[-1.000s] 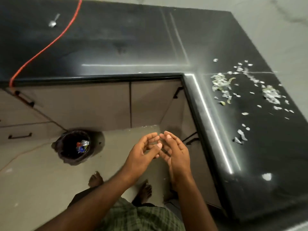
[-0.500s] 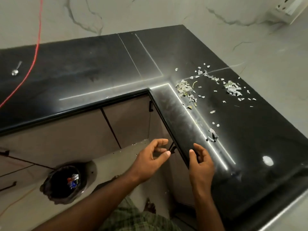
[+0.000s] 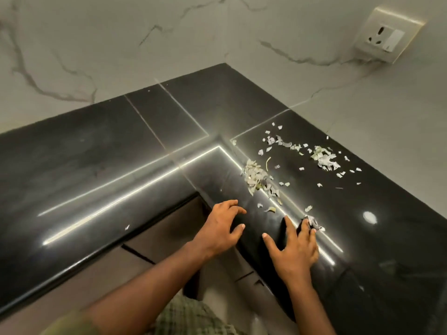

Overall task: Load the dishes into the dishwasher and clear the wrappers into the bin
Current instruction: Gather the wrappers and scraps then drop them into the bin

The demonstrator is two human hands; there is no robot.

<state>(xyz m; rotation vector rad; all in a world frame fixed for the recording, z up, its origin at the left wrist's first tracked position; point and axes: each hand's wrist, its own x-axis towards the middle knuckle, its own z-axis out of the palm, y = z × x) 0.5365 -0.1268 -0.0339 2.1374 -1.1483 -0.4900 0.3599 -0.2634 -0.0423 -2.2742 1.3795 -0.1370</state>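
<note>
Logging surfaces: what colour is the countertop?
Glossy black countertop, crossed by pale seam lines; clearest in the head view.

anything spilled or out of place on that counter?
Yes. Torn pale scraps litter the black counter by its inner corner, with a second cluster nearer the wall and loose bits between. The right hand touches the nearest scrap; the left hand hovers at the edge.

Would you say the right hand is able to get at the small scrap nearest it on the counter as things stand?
Probably yes: the right hand lies flat on the black counter, fingertips already at the nearest scrap, with nothing between them.
</note>
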